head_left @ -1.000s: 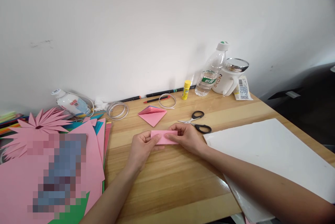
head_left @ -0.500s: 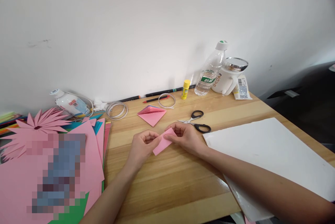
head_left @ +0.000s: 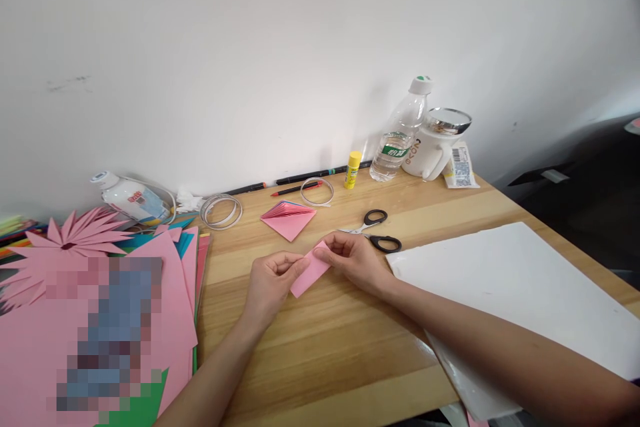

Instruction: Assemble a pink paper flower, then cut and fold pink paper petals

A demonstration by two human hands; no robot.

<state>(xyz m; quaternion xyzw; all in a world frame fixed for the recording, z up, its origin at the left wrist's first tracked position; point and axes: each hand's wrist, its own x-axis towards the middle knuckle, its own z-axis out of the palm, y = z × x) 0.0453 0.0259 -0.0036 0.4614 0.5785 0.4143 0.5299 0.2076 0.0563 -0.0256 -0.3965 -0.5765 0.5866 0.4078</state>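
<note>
Between my hands, just above the wooden table, is a narrow folded strip of pink paper (head_left: 307,278). My left hand (head_left: 273,280) pinches its left edge between thumb and fingers. The upper right end is gripped by my right hand (head_left: 353,259), whose thumb lies on top of the paper. Beyond the hands lies a stack of folded pink paper (head_left: 291,223), pointed toward me, its layers fanned at the back. Scissors (head_left: 373,230) with black handles rest right behind my right hand, their blade tips partly hidden by it.
Pink sheets (head_left: 30,347) and a spiky pink paper flower (head_left: 70,240) cover the left side. A white board (head_left: 505,300) lies at right. Along the wall stand a glue stick (head_left: 353,170), a water bottle (head_left: 400,130) and a mug (head_left: 430,147). Rolled tape (head_left: 220,212) lies near the wall.
My right thumb has shifted up along the pink strip toward its upper end. Both hands keep hold of the paper. The view has moved slightly.
</note>
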